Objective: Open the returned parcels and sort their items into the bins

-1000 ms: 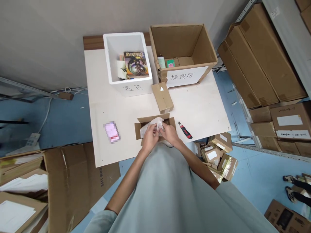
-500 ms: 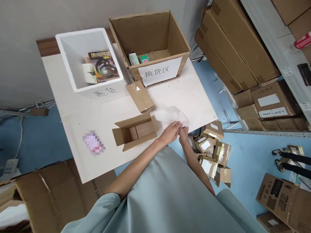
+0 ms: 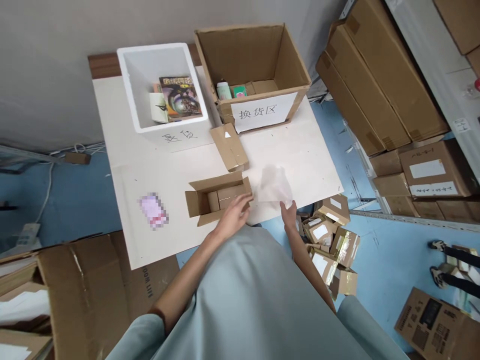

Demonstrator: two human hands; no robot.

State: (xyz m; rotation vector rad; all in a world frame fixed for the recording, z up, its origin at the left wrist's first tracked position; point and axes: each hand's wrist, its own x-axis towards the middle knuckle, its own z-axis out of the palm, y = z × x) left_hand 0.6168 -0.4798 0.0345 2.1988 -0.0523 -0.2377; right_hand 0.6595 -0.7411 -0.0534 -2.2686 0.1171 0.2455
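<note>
My left hand (image 3: pixel 236 212) is over the near right corner of a small open carton (image 3: pixel 210 218), its fingers stretched out and somewhat apart, holding nothing. Whether it touches the carton I cannot tell. My right hand (image 3: pixel 288 215) pinches the near right corner of a clear plastic bag (image 3: pixel 275 185). The bag looks thin and crumpled and lies on the white table, to the right of the open carton. Behind the carton is a closed, narrow brown box (image 3: pixel 228 147). A pixelated pinkish-purple item (image 3: pixel 153 210) lies on the table to the left.
A white foam box (image 3: pixel 131 100) holding magazines and a large cardboard box (image 3: pixel 300 90) with small goods stand at the table's (image 3: pixel 116 145) back. Discarded cartons (image 3: pixel 333 240) are heaped on the floor at right. A person's legs (image 3: pixel 457 265) show farther right, near shelving.
My hands, together at the bag before, have come apart. The left has let go of the bag and moved left to the carton; the right keeps the bag's corner. The view has shifted slightly.
</note>
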